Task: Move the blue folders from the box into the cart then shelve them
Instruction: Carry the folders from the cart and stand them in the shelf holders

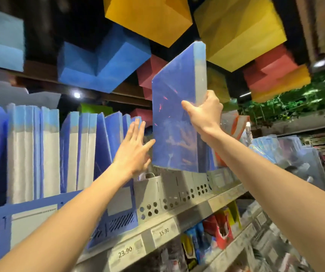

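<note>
The right hand gripped a blue folder by its spine edge, holding it upright above the shelf. The left hand, fingers spread flat, pressed against the row of shelved blue folders beside it.

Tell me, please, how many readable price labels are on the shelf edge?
2: the 23.90 label under the blue file holders, and the 15.90 label to its right under the grey holders. Others may be too blurred to read.
</note>
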`<state>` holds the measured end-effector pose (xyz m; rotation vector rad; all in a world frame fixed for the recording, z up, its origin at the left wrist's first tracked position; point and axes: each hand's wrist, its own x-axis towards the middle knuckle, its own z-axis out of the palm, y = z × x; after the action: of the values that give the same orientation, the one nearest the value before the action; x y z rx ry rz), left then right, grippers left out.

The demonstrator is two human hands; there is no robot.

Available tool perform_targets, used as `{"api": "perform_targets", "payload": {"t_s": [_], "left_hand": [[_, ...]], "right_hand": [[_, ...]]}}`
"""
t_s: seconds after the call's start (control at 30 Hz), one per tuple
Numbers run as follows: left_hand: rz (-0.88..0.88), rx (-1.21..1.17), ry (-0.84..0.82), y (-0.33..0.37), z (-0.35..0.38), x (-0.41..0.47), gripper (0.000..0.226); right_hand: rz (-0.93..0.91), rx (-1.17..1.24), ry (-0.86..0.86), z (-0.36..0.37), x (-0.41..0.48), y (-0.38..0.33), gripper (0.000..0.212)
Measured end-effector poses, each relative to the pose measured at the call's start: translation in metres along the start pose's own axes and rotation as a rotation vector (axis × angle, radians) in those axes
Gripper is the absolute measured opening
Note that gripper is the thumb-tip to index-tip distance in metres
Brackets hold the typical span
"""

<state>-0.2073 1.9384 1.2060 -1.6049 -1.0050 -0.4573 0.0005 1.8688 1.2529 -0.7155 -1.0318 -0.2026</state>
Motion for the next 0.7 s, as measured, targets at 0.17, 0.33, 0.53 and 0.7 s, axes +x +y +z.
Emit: {"api": "perform_targets", "payload": {"t_s": [0.17, 0.33, 0.53, 0.7], "left_hand": [[-0.037, 0.147, -0.104, 0.001, 0.023, 0.018, 0.055], [-0.077, 0.249, -0.107, -0.002, 0.02, 0.014, 0.05], [-0.073, 0.319, -0.111, -0.019, 0.005, -0.003, 0.062], [-0.083, 0.349, -0.142, -0.019, -0.003, -0.004, 0.071]], "right_hand": [[0.127, 0.127, -0.086, 0.026, 0.032, 0.04, 0.041], [0.232, 0.247, -0.168, 0.05, 0.046, 0.065, 0.041], [0.239, 0.366, -0.247, 0.073, 0.045, 0.067, 0.033], [0.138, 0.372, -0.265, 0.078, 0.055, 0.059, 0.029]]}}
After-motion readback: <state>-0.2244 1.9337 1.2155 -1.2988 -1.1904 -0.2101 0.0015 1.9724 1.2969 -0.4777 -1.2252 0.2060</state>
